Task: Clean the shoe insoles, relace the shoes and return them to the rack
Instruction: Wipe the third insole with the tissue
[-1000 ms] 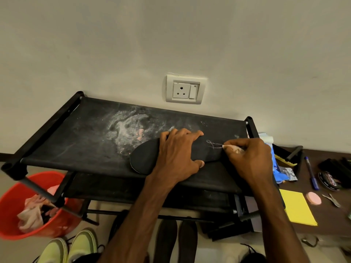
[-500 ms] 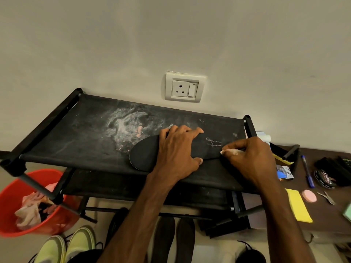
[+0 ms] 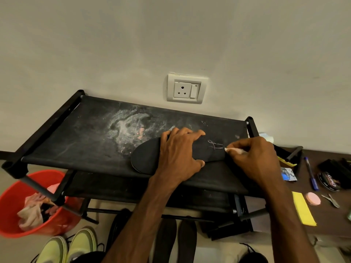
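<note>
We pressed our left hand [image 3: 180,154] flat, fingers spread, on the black insole [image 3: 146,160] lying on the top shelf of the rack [image 3: 76,133]. Our right hand [image 3: 254,158] pinched a small white stick [image 3: 233,150], its tip touching the insole's end beside 2 squiggly marks [image 3: 215,145].

I read: insole [image 3: 146,160] black, pale zigzag scribbles [image 3: 215,145] near its right end | stick [image 3: 234,150] white | rack [image 3: 76,141] black, white powdery smear [image 3: 129,126] with pink flecks | bucket [image 3: 11,205] red | shoes [image 3: 81,242] lime-yellow | desk [image 3: 326,221] brown: sheet [image 3: 303,209] yellow, pad [image 3: 312,198] pink, pen [image 3: 311,173] blue | socket [image 3: 187,88] white
</note>
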